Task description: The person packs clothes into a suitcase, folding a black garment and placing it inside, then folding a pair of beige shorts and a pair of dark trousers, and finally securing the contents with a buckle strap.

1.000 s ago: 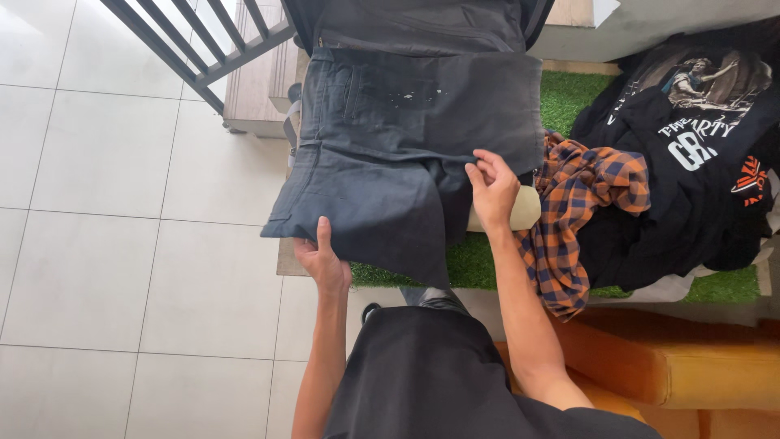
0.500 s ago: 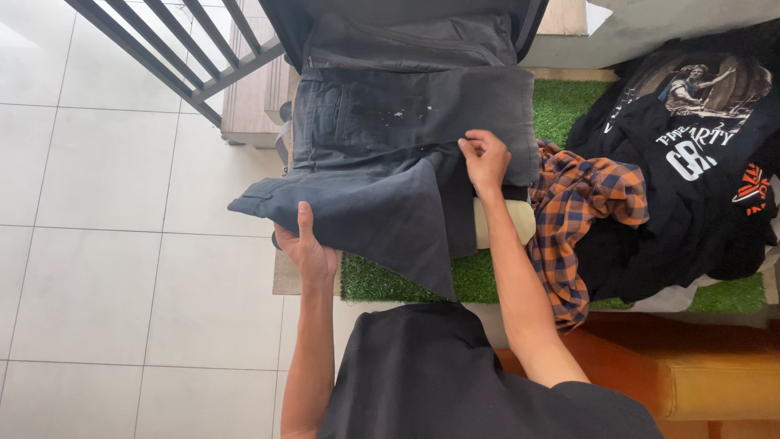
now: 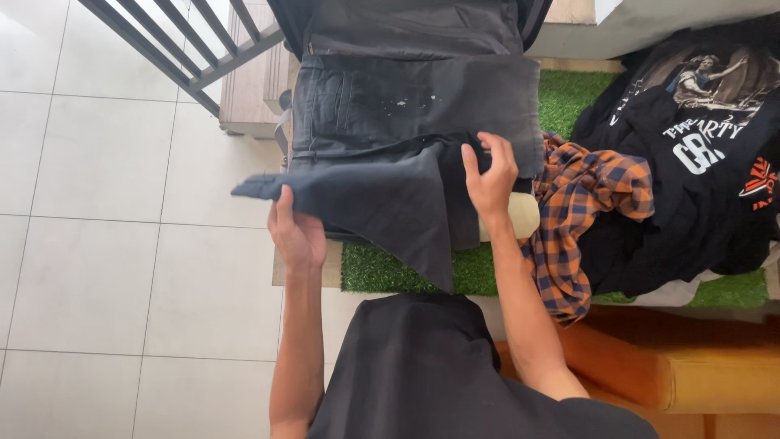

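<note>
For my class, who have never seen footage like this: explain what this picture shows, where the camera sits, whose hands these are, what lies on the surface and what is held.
The camera is worn on a person's head and looks straight down, so both bare arms belong to the wearer. The left hand grips the edge of dark grey trousers, lifting one part. The right hand pinches the same trousers near their middle. They lie on green turf, a mat like grass. To the right are an orange and navy checked shirt and black printed shirts. White floor tiles are on the left.
</note>
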